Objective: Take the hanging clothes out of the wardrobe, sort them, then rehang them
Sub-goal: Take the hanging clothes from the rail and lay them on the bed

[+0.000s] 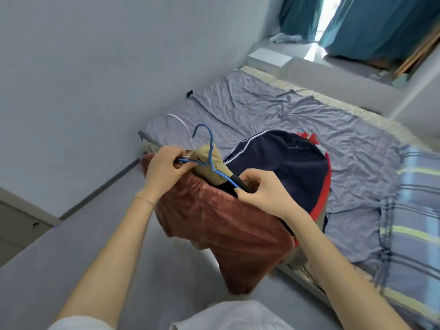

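Through the head camera I saw a bed with a wrinkled grey-lilac sheet [273,108] running from the centre out toward 2 o'clock. A striped blanket [414,210] lay on it at 3 to 4 o'clock, and teal curtains [381,25] hung at 1 o'clock. A bare wall filled 9 to 11 o'clock.

The bundle of clothes sat at the centre, over the bed's near edge. A navy garment [285,163] with a white stripe rested on the sheet, with red cloth [309,136] at its far rim. A rust-red garment [228,222] draped down toward 6 o'clock, hiding whatever lay beneath, and a tan piece [209,167] sat on top. A white hanger [181,122] hook stuck up behind it at 11 o'clock.

The left hand [164,170], a thin bracelet [145,200] at its wrist, was curled round one end of the blue hanger [210,151]. The right hand [264,189] pinched the other end against dark cloth. Both forearms reached forward from 6 o'clock.
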A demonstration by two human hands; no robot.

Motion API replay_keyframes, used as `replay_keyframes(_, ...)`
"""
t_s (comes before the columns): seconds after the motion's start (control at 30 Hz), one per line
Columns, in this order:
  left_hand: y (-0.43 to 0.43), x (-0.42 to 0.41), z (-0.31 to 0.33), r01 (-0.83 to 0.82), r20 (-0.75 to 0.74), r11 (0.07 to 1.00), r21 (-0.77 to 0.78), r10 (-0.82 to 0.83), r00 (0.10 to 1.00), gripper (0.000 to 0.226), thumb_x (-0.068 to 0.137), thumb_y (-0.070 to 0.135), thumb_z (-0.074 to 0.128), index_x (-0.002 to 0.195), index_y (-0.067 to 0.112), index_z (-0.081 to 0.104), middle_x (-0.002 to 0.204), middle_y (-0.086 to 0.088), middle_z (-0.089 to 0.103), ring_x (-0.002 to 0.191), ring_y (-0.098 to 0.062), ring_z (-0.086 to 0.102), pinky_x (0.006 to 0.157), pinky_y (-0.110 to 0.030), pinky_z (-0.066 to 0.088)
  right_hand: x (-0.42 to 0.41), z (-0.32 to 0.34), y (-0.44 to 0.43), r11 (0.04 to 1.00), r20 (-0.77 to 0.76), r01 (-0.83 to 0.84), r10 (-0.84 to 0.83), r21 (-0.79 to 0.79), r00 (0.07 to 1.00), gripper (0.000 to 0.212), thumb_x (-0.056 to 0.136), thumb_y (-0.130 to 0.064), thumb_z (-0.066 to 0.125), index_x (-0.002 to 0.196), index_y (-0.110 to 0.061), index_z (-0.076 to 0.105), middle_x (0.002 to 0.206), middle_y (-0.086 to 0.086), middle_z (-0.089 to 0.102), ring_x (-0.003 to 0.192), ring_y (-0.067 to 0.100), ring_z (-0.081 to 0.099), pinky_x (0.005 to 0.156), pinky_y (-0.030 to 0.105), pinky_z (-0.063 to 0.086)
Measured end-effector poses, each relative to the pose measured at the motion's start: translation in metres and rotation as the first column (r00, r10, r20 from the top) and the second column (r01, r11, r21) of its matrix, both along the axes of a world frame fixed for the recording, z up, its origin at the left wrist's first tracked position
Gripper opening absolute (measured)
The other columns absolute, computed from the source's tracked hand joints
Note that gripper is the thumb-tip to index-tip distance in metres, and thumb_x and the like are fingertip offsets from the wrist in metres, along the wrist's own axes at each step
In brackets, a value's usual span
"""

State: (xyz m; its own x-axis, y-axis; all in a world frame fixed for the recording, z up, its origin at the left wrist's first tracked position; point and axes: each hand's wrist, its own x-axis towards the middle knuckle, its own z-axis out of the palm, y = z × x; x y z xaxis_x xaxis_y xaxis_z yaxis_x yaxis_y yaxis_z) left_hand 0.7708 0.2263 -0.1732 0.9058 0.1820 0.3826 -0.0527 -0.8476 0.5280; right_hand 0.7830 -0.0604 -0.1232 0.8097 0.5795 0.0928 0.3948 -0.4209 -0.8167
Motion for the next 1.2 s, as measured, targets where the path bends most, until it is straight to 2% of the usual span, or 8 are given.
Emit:
replay_keyframes(0.27, -0.069, 0.131, 0.044, 0.074, 0.216, 0.997, -0.021, -0.067, 0.974, 0.055, 0.073, 0.071, 0.058, 0.068, 0.016, 0.056, 0.064, 0.001, 0.055, 0.064, -0.016, 0.05, 0.058, -0.038, 0.043, 0.087, 0.04, -0.067, 0.98, 0.068, 0.199, -0.2, 0.027, 0.977, 0.008, 0.081, -0.016, 0.074, 0.078, -0.022, 0.069, 0.068, -0.005, 0.064, 0.059, 0.006, 0.053, 0.058, 0.029, 0.043)
replay_keyframes(0.37, -0.101, 0.179, 0.054, 0.118, 0.245, 0.991, -0.056, -0.1, 0.964, 0.056, 0.071, 0.069, 0.061, 0.064, 0.014, 0.053, 0.062, 0.001, 0.053, 0.061, -0.016, 0.048, 0.057, -0.041, 0.043, 0.122, 0.052, -0.099, 0.969, 0.115, 0.244, -0.248, 0.045, 0.962, 0.005, 0.082, -0.021, 0.075, 0.08, -0.023, 0.071, 0.068, -0.009, 0.065, 0.059, 0.004, 0.054, 0.056, 0.021, 0.041)
replay_keyframes(0.53, -0.163, 0.271, 0.063, 0.161, 0.272, 0.983, -0.083, -0.133, 0.953, 0.054, 0.071, 0.068, 0.063, 0.061, 0.017, 0.05, 0.057, 0.003, 0.049, 0.058, -0.014, 0.045, 0.054, -0.035, 0.038, 0.198, 0.068, -0.156, 0.949, 0.178, 0.307, -0.315, 0.072, 0.932, 0.013, 0.083, -0.021, 0.076, 0.078, -0.032, 0.071, 0.064, -0.016, 0.062, 0.056, 0.001, 0.052, 0.054, 0.011, 0.037)
replay_keyframes(0.63, -0.2, 0.329, 0.053, 0.204, 0.216, 0.976, -0.081, -0.183, 0.959, 0.057, 0.072, 0.069, 0.06, 0.06, 0.014, 0.049, 0.055, 0.0, 0.047, 0.057, -0.019, 0.047, 0.053, -0.04, 0.039, 0.251, 0.059, -0.19, 0.938, 0.198, 0.342, -0.345, 0.048, 0.918, 0.017, 0.083, -0.023, 0.075, 0.075, -0.037, 0.068, 0.065, -0.014, 0.06, 0.056, 0.002, 0.05, 0.053, 0.012, 0.036)
replay_keyframes(0.8, -0.249, 0.419, 0.008, 0.186, 0.069, 0.98, -0.075, -0.181, 0.981, 0.066, 0.07, 0.076, 0.056, 0.058, 0.012, 0.045, 0.053, -0.001, 0.044, 0.054, -0.018, 0.046, 0.051, -0.04, 0.036, 0.346, -0.003, -0.237, 0.849, 0.135, 0.525, -0.515, -0.056, 0.847, 0.002, 0.085, -0.031, 0.072, 0.086, -0.032, 0.07, 0.074, -0.017, 0.064, 0.069, 0.004, 0.055, 0.063, 0.025, 0.041)
replay_keyframes(0.97, -0.278, 0.49, -0.042, 0.208, -0.054, 0.973, -0.101, -0.214, 0.975, 0.07, 0.07, 0.076, 0.058, 0.057, 0.01, 0.039, 0.05, 0.0, 0.038, 0.053, -0.02, 0.043, 0.053, -0.037, 0.032, 0.417, -0.068, -0.255, 0.764, 0.096, 0.633, -0.626, -0.123, 0.774, 0.018, 0.088, -0.032, 0.069, 0.104, -0.027, 0.073, 0.1, -0.011, 0.071, 0.087, 0.004, 0.057, 0.074, 0.025, 0.042)
replay_keyframes(1.1, -0.297, 0.55, -0.082, 0.216, -0.122, 0.967, -0.138, -0.233, 0.965, 0.065, 0.07, 0.072, 0.063, 0.054, 0.013, 0.041, 0.051, 0.002, 0.041, 0.056, -0.019, 0.044, 0.057, -0.035, 0.032, 0.471, -0.109, -0.266, 0.709, 0.073, 0.683, -0.682, -0.173, 0.727, 0.025, 0.09, -0.032, 0.066, 0.111, -0.02, 0.072, 0.108, -0.004, 0.072, 0.096, 0.009, 0.06, 0.077, 0.025, 0.043)
replay_keyframes(1.2, -0.309, 0.598, -0.122, 0.243, -0.212, 0.957, -0.157, -0.273, 0.938, 0.059, 0.072, 0.063, 0.071, 0.055, 0.014, 0.043, 0.051, 0.004, 0.041, 0.06, -0.018, 0.045, 0.062, -0.036, 0.035, 0.513, -0.147, -0.271, 0.684, 0.038, 0.676, -0.695, -0.274, 0.718, 0.025, 0.094, -0.032, 0.061, 0.112, -0.017, 0.07, 0.108, 0.001, 0.07, 0.101, 0.02, 0.061, 0.083, 0.036, 0.048)
